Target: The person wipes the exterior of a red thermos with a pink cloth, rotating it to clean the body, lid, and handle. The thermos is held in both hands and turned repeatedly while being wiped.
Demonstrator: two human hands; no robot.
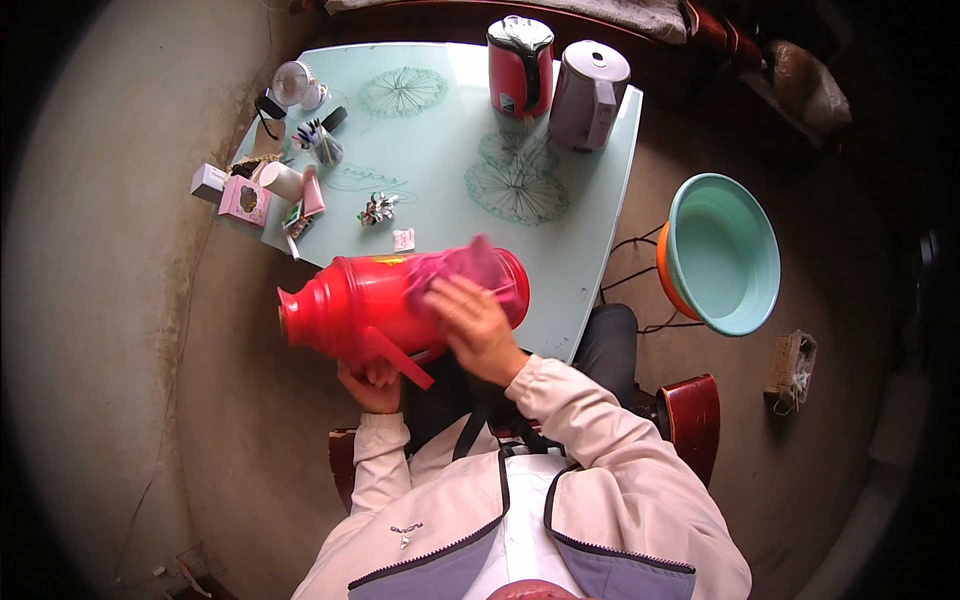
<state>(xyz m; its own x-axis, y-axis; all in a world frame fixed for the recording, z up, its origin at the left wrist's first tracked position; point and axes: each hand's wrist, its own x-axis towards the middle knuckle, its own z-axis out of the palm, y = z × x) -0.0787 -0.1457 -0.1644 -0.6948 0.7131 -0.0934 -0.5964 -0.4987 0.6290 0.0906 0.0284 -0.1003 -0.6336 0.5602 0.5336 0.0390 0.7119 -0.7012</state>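
Observation:
A red thermos flask (375, 300) lies on its side across the near edge of the glass-topped table, its flared neck to the left and its handle towards me. From below, my left hand (373, 386) holds it near the handle, the fingers partly hidden by the flask. My right hand (476, 326) presses a crumpled pink cloth (465, 274) against the flask's body near its base; both look slightly blurred.
A red kettle (514, 75) and a lilac kettle (589, 97) stand at the table's far right. A small fan (294, 82), a pen holder (326, 146) and a pink box (245, 201) are at the left. A green basin (724, 255) is right of the table.

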